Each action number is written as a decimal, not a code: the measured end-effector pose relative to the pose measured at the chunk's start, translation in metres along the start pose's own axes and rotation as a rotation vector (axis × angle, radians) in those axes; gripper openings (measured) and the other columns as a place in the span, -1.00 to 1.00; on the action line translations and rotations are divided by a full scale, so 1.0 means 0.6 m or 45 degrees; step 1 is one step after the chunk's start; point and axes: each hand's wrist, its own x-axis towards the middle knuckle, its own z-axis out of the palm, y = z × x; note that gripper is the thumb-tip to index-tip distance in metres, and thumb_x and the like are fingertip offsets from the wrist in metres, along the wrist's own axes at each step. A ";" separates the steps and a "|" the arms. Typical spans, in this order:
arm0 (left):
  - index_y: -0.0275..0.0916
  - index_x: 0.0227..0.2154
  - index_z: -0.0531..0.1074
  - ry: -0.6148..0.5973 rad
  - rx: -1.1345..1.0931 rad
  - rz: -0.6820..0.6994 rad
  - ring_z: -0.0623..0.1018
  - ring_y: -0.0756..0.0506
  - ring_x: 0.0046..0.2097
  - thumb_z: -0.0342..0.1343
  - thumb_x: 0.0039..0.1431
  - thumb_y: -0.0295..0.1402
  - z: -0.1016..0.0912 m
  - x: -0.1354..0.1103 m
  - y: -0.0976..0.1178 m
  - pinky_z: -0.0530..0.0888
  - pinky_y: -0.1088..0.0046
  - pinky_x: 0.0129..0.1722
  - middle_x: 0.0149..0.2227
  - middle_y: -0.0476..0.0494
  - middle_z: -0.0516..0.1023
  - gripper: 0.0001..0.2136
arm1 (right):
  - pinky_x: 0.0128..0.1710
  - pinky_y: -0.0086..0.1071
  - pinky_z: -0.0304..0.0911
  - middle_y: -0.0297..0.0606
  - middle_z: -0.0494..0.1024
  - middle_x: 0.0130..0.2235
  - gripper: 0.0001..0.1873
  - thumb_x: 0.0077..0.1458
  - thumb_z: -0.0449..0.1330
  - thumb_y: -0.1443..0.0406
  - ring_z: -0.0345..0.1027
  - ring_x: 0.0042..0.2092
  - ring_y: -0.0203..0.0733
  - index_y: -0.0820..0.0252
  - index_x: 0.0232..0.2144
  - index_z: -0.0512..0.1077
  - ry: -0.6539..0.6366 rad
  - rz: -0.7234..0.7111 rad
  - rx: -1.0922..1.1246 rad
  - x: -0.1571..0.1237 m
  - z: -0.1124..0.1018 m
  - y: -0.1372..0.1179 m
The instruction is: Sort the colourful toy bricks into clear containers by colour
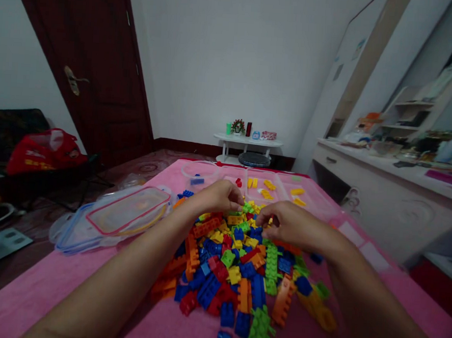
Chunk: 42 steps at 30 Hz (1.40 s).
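Observation:
A heap of coloured plastic building bricks (239, 266) lies on a pink cloth (50, 280). Both my hands reach into the far side of the heap. My left hand (218, 196) is curled, its fingertips pinching at small bricks near a green piece (247, 207). My right hand (287, 224) is also curled, thumb and fingers pinched over yellow and blue bricks; what it holds is too small to name. Behind the heap stand clear containers: one with a blue brick (196, 180), one with a red brick (238, 182), others with yellow bricks (267, 188).
Stacked clear lids (125, 215) lie at the left of the heap. A white dresser (381, 199) stands to the right, a small white table (246, 142) at the far wall, a dark door (90, 64) and a red bag (43, 153) to the left.

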 end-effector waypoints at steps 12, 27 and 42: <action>-0.40 -0.32 0.53 0.059 -0.142 0.082 0.46 0.00 -0.42 0.11 -0.01 -0.34 0.010 -0.016 -0.024 0.35 0.54 -0.42 -0.41 -0.13 0.56 -0.76 | -0.36 -0.41 0.04 -0.29 0.45 -0.22 -0.65 -0.19 0.34 0.18 0.30 -0.24 -0.18 0.12 -0.29 0.44 -0.087 -0.210 -0.153 -0.002 0.070 -0.085; -0.40 -0.48 0.53 0.226 -0.471 -0.003 0.32 0.06 -0.54 0.11 -0.04 -0.27 0.054 0.009 -0.094 0.24 0.57 -0.52 -0.59 -0.01 0.44 -0.75 | 0.08 -0.12 0.11 -0.17 0.36 0.08 -0.52 -0.01 0.23 0.08 0.21 0.08 -0.03 0.07 -0.03 0.35 0.442 -0.632 -0.182 -0.073 0.094 -0.113; -0.36 -0.50 0.51 0.290 -0.504 0.035 0.36 0.04 -0.52 0.11 -0.04 -0.27 0.057 0.013 -0.101 0.27 0.56 -0.48 -0.56 -0.02 0.45 -0.78 | 0.21 0.09 -0.20 -0.10 0.12 0.24 -0.62 0.09 0.09 0.29 -0.11 0.26 0.05 0.09 0.00 0.35 0.553 -0.245 -0.436 -0.027 0.131 -0.038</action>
